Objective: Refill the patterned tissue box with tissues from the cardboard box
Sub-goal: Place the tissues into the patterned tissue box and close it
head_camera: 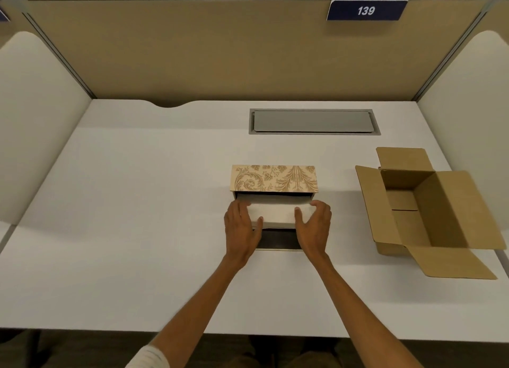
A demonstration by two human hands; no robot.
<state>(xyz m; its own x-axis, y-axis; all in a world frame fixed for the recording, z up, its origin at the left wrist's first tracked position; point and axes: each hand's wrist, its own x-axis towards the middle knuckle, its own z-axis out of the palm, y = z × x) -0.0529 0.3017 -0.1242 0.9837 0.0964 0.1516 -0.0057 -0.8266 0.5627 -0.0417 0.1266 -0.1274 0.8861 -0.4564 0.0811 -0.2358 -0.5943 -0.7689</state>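
The patterned tissue box (274, 178), beige with a leafy gold print, lies on the white desk with its open side toward me. A white stack of tissues (278, 214) sits partly inside that opening. My left hand (242, 227) grips the stack's left end and my right hand (314, 224) grips its right end. A dark flap or lid (278, 239) of the box lies flat under the stack, between my wrists. The brown cardboard box (424, 210) stands to the right with its flaps spread, and its inside looks empty.
A grey cable hatch (314, 121) is set into the desk behind the tissue box. Tan partition walls enclose the desk at the back and both sides. A blue sign (366, 10) reading 139 hangs at the upper right.
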